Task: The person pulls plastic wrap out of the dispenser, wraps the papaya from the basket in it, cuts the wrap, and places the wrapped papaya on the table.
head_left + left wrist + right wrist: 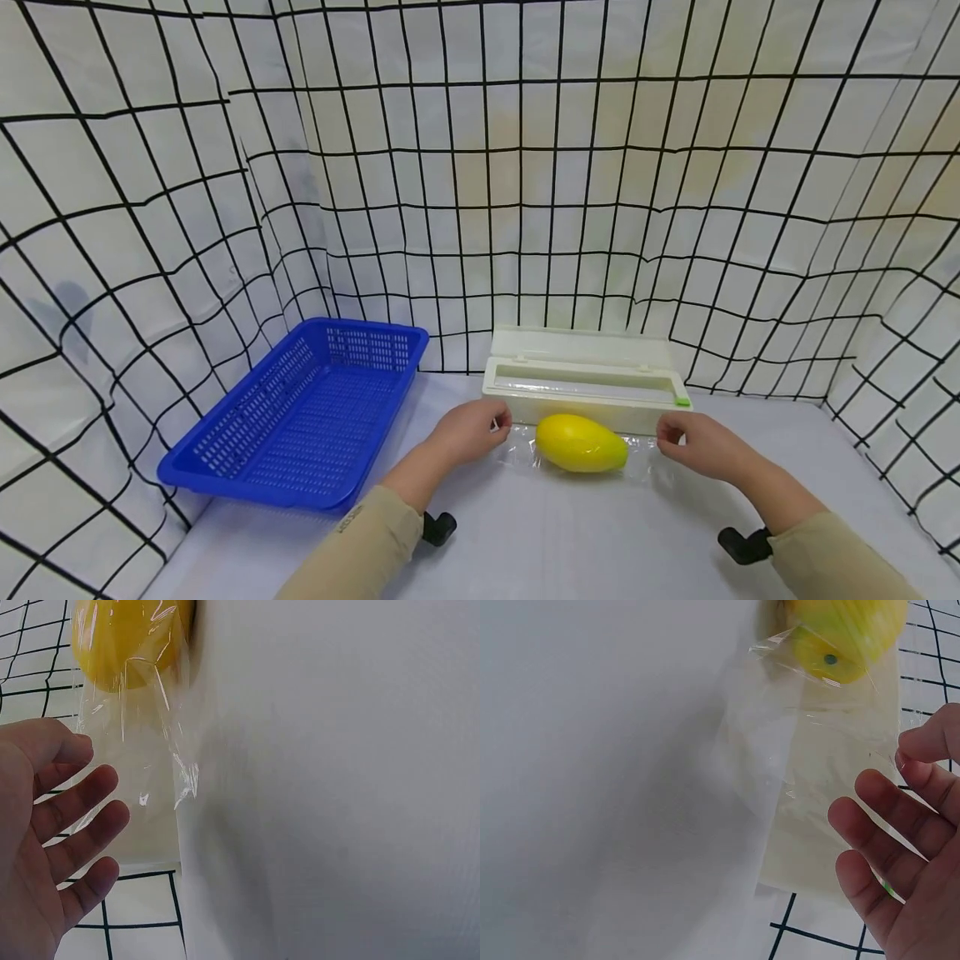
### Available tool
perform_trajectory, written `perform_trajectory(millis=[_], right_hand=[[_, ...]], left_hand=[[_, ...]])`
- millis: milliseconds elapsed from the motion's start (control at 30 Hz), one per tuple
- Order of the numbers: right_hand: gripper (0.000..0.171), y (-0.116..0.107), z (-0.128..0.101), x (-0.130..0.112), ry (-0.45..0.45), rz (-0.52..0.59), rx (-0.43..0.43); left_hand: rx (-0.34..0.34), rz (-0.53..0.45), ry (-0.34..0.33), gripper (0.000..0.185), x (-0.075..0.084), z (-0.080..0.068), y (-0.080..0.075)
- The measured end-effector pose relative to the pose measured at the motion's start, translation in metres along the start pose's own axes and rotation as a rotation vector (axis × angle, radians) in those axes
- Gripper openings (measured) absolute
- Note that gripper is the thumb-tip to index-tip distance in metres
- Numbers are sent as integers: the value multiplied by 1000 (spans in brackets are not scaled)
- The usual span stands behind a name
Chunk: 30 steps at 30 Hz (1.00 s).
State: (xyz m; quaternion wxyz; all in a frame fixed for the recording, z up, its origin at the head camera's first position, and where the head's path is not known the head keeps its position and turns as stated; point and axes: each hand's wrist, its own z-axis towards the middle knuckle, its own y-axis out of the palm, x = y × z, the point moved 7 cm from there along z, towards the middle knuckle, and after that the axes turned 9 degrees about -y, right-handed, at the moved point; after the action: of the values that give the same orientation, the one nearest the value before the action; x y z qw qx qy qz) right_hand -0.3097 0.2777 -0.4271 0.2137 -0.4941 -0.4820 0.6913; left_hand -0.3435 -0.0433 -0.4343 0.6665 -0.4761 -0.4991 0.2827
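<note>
A yellow oblong fruit (581, 443) with a greenish tip lies in front of a white cling film dispenser (525, 408), whose lid stands raised. Clear cling film (516, 450) wraps over the fruit and sticks out at both ends. To the fruit's left, my left hand (471, 432) pinches the film's edge between thumb and index finger, the other fingers loosely bent in the left wrist view. On the other side, my right hand (708, 446) pinches the film's opposite end. In the right wrist view, the fruit's tip (832, 660) shows a dark dot under the film.
An openwork blue plastic basket (292, 492) stands on the white tabletop (585, 542) at the left. Black wire grid panels (558, 150) backed with pale sheeting enclose the back and both sides. Each wrist wears a black camera mount (438, 528).
</note>
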Motion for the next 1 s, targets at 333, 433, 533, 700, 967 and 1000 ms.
perform_trajectory(millis=[333,433,533,700,967,1000], right_hand=[[9,3,1,6,26,24,4],[9,4,1,7,27,30,6],[9,5,1,6,28,37,6],[8,5,1,5,36,51,7],[6,10,1,9,48,56,15],[6,10,1,10,49,53,16]], left_hand=[[47,85,-29,39,9,-1,2],[98,115,37,40,24,-7,-3],[130,158,96,37,40,-11,-6],[98,180,193,38,64,-10,2],[48,203,223,44,78,3,21],[47,200,220,43,78,5,21]])
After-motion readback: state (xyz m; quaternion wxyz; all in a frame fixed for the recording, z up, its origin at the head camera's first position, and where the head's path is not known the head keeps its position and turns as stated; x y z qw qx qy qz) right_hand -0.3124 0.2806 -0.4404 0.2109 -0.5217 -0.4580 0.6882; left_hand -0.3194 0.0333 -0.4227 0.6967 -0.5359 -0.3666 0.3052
